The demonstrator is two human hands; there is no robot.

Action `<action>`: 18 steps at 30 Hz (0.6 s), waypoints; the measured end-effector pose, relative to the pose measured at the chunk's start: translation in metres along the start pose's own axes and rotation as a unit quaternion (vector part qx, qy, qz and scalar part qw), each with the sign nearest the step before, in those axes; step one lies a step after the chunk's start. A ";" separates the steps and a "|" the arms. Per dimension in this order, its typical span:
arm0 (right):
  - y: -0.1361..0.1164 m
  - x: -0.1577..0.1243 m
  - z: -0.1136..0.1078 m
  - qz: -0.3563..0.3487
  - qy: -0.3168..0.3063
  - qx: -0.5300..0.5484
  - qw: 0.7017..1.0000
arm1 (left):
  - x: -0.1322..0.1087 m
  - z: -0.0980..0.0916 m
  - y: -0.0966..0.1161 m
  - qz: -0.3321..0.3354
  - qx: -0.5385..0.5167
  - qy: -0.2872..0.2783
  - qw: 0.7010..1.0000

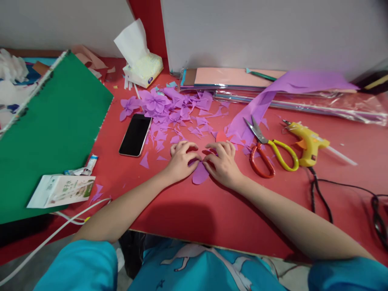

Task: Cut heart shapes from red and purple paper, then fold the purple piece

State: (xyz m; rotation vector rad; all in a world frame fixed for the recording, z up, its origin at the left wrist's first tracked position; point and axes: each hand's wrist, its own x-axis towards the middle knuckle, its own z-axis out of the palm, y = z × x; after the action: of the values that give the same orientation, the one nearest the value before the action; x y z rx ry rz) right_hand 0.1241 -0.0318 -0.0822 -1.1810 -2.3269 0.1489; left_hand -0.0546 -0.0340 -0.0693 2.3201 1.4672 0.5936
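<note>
A purple paper petal piece (200, 174) is pinched between my two hands, just above the red table. My left hand (184, 159) grips its left side with thumb and finger. On the right side, my right hand (222, 163) does the same, its fingertips close to the left ones. Part of the paper is hidden under my fingers. A round red paper piece (221, 136) lies just beyond my right hand. Scissors (261, 139) with one red and one yellow handle rest open to its right.
Purple paper flowers (156, 102) and scraps lie behind my hands, near a phone (135, 135). A yellow glue gun (308, 141) with its cord is at the right. Purple sheet paper (266, 97), a tissue box (145, 68) and a green board (60, 129) surround the work area.
</note>
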 end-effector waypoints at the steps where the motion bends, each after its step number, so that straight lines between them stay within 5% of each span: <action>1: 0.000 0.000 0.000 -0.003 0.002 -0.001 1.000 | 0.000 0.000 0.000 0.001 0.000 0.000 1.000; 7: 0.000 0.000 0.002 -0.002 0.011 0.005 1.000 | -0.001 -0.001 0.001 -0.018 -0.013 0.016 1.000; 13: 0.001 0.000 -0.001 0.025 0.057 0.037 0.997 | -0.001 -0.005 -0.004 -0.130 -0.002 0.114 0.985; 18: 0.001 0.000 -0.002 0.039 0.073 0.054 0.995 | 0.000 -0.009 -0.005 -0.157 -0.047 0.092 0.982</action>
State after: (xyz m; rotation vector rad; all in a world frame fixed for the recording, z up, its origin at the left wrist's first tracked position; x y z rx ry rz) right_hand 0.1258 -0.0317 -0.0807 -1.1877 -2.1207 0.2067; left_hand -0.0630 -0.0319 -0.0636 1.9498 1.7986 0.7819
